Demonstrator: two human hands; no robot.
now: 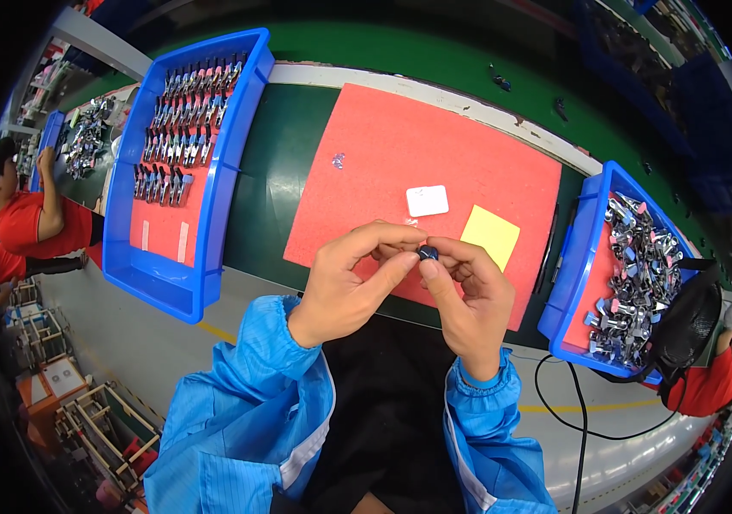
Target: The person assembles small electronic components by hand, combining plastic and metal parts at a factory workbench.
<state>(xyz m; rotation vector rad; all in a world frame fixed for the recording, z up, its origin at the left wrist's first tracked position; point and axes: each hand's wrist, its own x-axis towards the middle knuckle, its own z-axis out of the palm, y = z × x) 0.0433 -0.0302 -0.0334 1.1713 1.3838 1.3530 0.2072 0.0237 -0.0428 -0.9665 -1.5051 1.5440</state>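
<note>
Near the front edge of the red mat (366, 154), my left hand (353, 278) and my right hand (473, 300) meet at their fingertips. Between them they pinch a small, shiny, dark blue-black piece (427, 254); the fingers cover most of it, so its exact kind does not show. Both hands are closed, thumbs and forefingers pressed on the piece. Just beyond them a white rounded block (428, 200) lies on the mat. A yellow square of paper (490, 236) lies beyond my right hand.
At the left, a blue tray (216, 214) holds rows of small metal clip-like pieces (182, 137) with coloured ends. Another blue tray (567, 295) at the right has a loose heap of them (636, 274), with a black bag (687, 321) against it. People in red work at both sides.
</note>
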